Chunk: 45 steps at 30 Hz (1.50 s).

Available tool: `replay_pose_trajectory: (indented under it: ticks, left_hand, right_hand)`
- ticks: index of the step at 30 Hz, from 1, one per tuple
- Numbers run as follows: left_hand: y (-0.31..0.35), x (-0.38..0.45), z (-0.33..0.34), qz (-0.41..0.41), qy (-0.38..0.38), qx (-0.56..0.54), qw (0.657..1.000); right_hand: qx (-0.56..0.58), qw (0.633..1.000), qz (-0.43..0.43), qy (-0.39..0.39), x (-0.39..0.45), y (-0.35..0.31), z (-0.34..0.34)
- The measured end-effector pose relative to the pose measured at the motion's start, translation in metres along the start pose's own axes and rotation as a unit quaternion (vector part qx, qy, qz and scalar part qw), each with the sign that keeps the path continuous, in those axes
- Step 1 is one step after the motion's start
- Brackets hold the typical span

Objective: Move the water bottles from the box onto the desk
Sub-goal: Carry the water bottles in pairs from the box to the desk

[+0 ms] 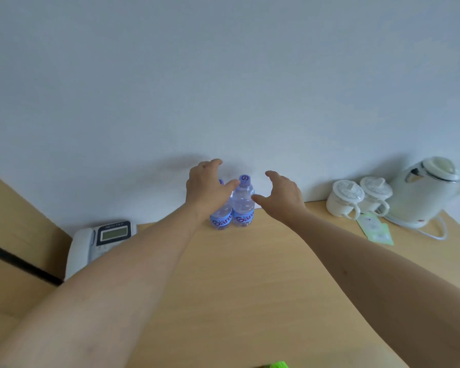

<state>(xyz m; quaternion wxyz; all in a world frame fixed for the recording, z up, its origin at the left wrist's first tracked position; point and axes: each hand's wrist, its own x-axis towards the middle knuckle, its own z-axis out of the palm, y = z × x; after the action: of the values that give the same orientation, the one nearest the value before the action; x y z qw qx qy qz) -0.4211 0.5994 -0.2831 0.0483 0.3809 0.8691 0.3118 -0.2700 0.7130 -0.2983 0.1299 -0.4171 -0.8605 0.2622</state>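
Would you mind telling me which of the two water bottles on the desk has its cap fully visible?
The right-hand bottle: its purple cap shows whole, while the left hand covers most of the left-hand bottle and its cap.

Blue bottle labels: partial white lettering "Gan"; rest hidden.

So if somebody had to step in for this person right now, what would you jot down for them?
Left hand: open, over the left water bottle, thumb by the other's cap; grip unclear.
Right hand: open, empty, beside the right water bottle.
Both bottles stand upright, side by side, at the back of the desk by the wall.
Done: two bottles on the desk.
Left: the box is out of view, so check it for more.
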Motion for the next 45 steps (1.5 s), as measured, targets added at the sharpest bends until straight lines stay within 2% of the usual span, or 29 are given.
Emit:
replay_pose_trajectory:
  ticks: [9, 18, 26, 32, 40, 45]
  left_hand:
    - [0.107, -0.035, 0.007, 0.214, -0.072, 0.031, 0.974]
    - [0.278, -0.141, 0.076, 0.394, -0.155, -0.011, 0.906]
    - [0.441, -0.303, 0.139, 0.527, -0.215, -0.046, 0.821]
    - [0.550, -0.446, 0.185, 0.584, -0.255, -0.064, 0.768]
    - [0.661, -0.643, 0.229, 0.645, -0.306, -0.099, 0.693]
    - [0.716, -0.752, 0.252, 0.692, -0.332, -0.115, 0.631]
  right_hand:
    - [-0.096, 0.984, 0.087, 0.126, -0.111, 0.036, -0.090]
    - [-0.157, 0.925, 0.253, 0.238, -0.254, 0.144, -0.194]
    - [-0.162, 0.851, 0.381, 0.323, -0.420, 0.251, -0.283]
    - [-0.172, 0.802, 0.455, 0.347, -0.556, 0.332, -0.348]
    - [-0.178, 0.730, 0.540, 0.380, -0.739, 0.412, -0.409]
    - [-0.171, 0.675, 0.598, 0.398, -0.834, 0.455, -0.427]
